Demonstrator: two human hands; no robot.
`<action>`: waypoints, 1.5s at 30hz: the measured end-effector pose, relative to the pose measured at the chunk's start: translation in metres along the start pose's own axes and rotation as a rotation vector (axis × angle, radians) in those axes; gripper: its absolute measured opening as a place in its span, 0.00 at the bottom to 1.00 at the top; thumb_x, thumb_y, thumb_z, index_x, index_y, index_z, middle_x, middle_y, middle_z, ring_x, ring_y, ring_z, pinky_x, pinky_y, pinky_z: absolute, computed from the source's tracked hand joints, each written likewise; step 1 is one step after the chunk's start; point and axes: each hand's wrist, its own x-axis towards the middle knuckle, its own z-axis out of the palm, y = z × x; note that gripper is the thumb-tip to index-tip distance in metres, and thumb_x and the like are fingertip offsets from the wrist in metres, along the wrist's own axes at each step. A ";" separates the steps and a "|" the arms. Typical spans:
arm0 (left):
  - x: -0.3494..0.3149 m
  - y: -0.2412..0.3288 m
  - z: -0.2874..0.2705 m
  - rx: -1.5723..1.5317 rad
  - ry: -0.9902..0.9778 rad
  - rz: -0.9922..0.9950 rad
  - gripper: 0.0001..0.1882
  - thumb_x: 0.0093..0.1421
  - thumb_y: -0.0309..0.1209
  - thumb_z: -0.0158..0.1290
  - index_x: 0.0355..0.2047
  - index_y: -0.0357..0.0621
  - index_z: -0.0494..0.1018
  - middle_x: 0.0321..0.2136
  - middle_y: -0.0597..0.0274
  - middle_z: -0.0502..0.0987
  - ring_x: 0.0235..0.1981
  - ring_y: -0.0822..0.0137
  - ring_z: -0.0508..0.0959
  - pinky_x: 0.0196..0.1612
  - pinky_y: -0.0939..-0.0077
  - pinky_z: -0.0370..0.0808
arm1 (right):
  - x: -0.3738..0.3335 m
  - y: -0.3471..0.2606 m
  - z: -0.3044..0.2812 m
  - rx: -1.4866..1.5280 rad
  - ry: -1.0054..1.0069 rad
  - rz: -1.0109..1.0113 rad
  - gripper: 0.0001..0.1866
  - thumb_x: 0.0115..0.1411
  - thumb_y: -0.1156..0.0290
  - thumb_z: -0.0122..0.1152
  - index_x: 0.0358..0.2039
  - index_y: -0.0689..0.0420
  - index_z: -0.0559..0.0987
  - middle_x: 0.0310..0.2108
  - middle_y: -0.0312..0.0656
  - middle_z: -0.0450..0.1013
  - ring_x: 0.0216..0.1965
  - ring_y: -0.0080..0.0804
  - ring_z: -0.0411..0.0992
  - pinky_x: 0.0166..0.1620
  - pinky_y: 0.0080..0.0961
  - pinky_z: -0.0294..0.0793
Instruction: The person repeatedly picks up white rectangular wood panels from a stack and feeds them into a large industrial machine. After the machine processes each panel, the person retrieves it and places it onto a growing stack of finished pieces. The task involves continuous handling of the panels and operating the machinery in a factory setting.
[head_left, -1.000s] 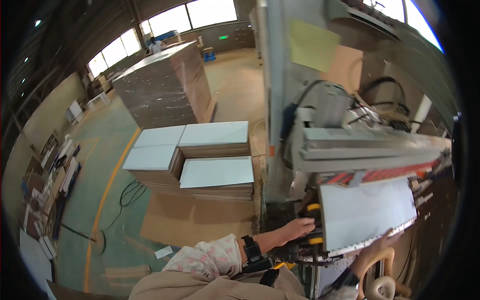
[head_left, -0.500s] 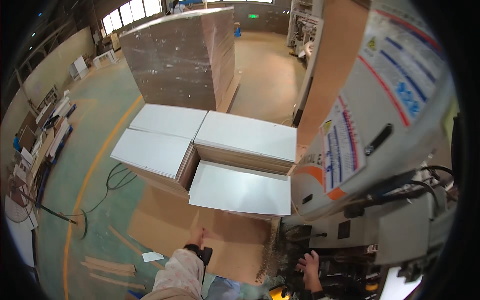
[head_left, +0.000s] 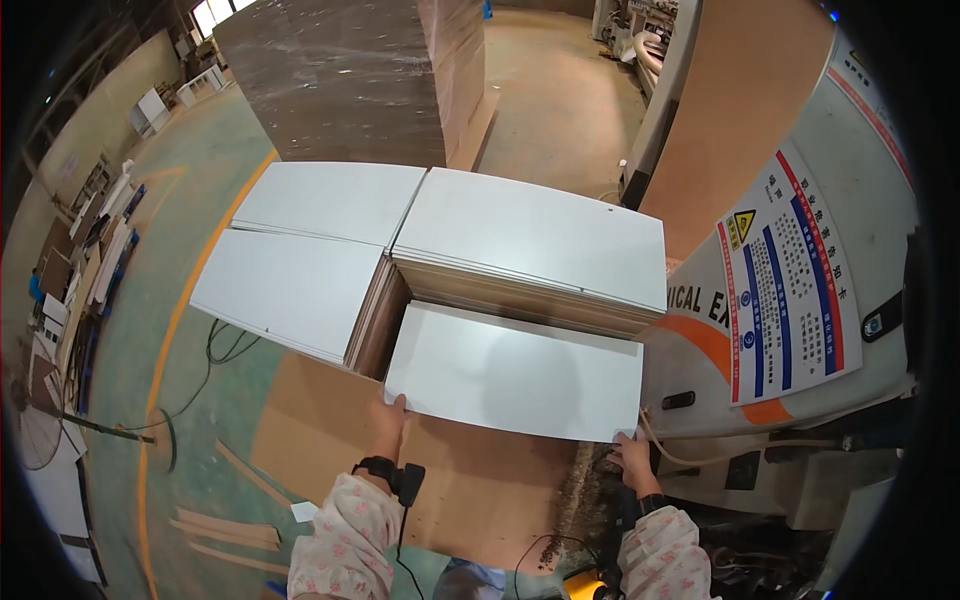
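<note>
A white rectangular panel [head_left: 515, 370] lies on top of the near, lower stack, in front of me. My left hand [head_left: 388, 425] has its fingers at the panel's near left corner, with the thumb at the edge. At the near right corner my right hand [head_left: 633, 464] pinches the panel in the same way. The undersides of both grips are hidden. Taller stacks of white panels stand around it: one on the left [head_left: 290, 285], one at the far left [head_left: 335, 200] and one behind [head_left: 535, 230].
Brown sheet board [head_left: 480, 490] covers the floor before me. A grey machine housing [head_left: 690, 340] with a notice sheet stands close on the right. Behind the stacks rises a big film-wrapped pile [head_left: 335, 85]. Board strips [head_left: 225, 530] and a cable [head_left: 225, 345] lie on the left.
Both hands have moved forward to the panel's near corners; before, they were apart from it. My view has tilted down and come closer to the stacks.
</note>
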 end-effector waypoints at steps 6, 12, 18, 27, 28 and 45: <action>-0.009 0.000 0.004 -0.163 0.062 -0.018 0.26 0.52 0.16 0.45 0.53 0.35 0.57 0.39 0.47 0.69 0.32 0.59 0.75 0.25 0.73 0.79 | -0.004 -0.009 0.005 0.057 0.088 0.018 0.21 0.54 0.72 0.52 0.50 0.56 0.63 0.38 0.42 0.66 0.35 0.33 0.68 0.32 0.33 0.75; -0.027 0.017 0.000 -0.200 0.248 -0.123 0.16 0.54 0.22 0.47 0.44 0.40 0.63 0.37 0.53 0.70 0.30 0.64 0.74 0.26 0.71 0.75 | -0.008 -0.018 -0.004 -0.011 0.062 0.051 0.23 0.56 0.67 0.51 0.52 0.53 0.60 0.44 0.44 0.62 0.41 0.37 0.65 0.37 0.38 0.73; -0.100 0.060 -0.048 -0.319 -0.254 -0.246 0.08 0.57 0.32 0.50 0.35 0.42 0.67 0.35 0.60 0.72 0.38 0.68 0.73 0.40 0.75 0.72 | -0.013 -0.014 -0.038 0.496 0.138 -0.108 0.14 0.57 0.72 0.51 0.44 0.53 0.64 0.38 0.39 0.67 0.38 0.31 0.68 0.34 0.31 0.73; -0.190 -0.010 -0.225 0.512 -0.617 -0.303 0.21 0.62 0.37 0.41 0.48 0.32 0.62 0.45 0.56 0.68 0.44 0.58 0.67 0.45 0.67 0.68 | -0.234 -0.001 -0.061 0.798 0.134 -0.240 0.16 0.54 0.80 0.54 0.44 0.56 0.67 0.37 0.37 0.69 0.36 0.26 0.70 0.36 0.21 0.73; -0.171 -0.039 -0.249 0.777 -0.634 -0.186 0.22 0.63 0.38 0.39 0.49 0.31 0.61 0.47 0.55 0.67 0.47 0.58 0.66 0.48 0.67 0.67 | -0.276 0.008 -0.067 0.825 0.109 -0.254 0.18 0.54 0.79 0.54 0.47 0.57 0.67 0.38 0.37 0.69 0.37 0.24 0.69 0.39 0.20 0.72; -0.578 0.164 0.014 0.109 -1.046 -0.129 0.23 0.63 0.39 0.38 0.49 0.30 0.60 0.46 0.54 0.67 0.47 0.58 0.67 0.48 0.68 0.66 | -0.650 0.110 -0.334 1.156 0.220 -0.570 0.19 0.58 0.75 0.49 0.51 0.63 0.64 0.47 0.41 0.67 0.48 0.29 0.66 0.52 0.25 0.65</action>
